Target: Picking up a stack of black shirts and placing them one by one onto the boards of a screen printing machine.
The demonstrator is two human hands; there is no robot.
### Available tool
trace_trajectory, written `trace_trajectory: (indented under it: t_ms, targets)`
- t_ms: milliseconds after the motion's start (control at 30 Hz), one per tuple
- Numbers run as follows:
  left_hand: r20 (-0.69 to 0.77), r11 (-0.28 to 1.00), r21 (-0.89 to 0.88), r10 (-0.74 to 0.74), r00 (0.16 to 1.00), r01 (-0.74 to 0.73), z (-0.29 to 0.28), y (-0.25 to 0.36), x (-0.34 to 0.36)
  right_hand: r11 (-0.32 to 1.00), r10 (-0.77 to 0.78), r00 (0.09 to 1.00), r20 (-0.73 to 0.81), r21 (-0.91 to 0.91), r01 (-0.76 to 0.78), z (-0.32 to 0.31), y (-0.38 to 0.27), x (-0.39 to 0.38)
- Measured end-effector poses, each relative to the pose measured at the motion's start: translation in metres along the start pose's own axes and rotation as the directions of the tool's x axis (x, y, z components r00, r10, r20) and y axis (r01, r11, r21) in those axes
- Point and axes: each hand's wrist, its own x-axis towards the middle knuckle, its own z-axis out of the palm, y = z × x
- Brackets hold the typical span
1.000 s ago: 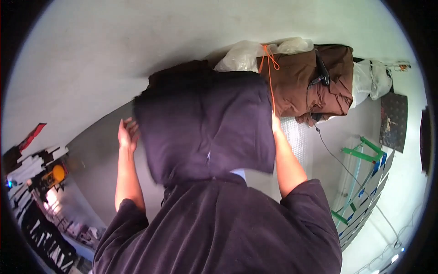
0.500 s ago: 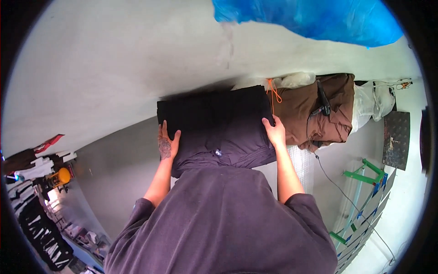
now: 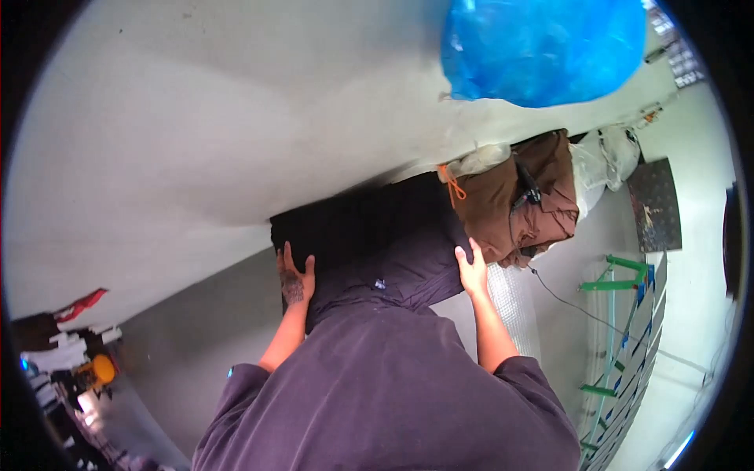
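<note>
Left hand [image 3: 295, 281] has reached the black cloth [image 3: 369, 235] — fingers wide, right hand [image 3: 473, 273] alike — uneven pushing could skew it.

Cloth stack [image 3: 369, 224]: before wall [image 3: 196, 118] | bundle [image 3: 556, 212]: right of stack (device [image 3: 528, 188] on it) | frame [image 3: 628, 284]: farther right

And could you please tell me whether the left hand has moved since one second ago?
Yes, the left hand has moved right, nearer the brown bundle.
</note>
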Motion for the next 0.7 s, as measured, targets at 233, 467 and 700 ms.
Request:
trace_trajectory:
  t_ms: [233, 467, 700]
  targets:
    - [0.003, 0.997, -0.008, 0.082, 0.997, -0.082, 0.003, -0.011, 0.008, 0.650, 0.607, 0.764, 0.220, 0.416, -0.636, -0.009, 0.127, -0.078]
    - [-0.009, 0.968, -0.021, 0.248, 0.969, -0.248, 0.009, -0.029, 0.018, 0.772, 0.614, 0.663, 0.428, -0.499, -0.393, 0.027, 0.245, -0.253]
    - [0.205, 0.936, 0.099, 0.314, 0.927, -0.339, -0.022, -0.035, 0.036, 0.802, 0.579, 0.593, 0.559, -0.520, -0.293, 0.070, 0.325, -0.375]
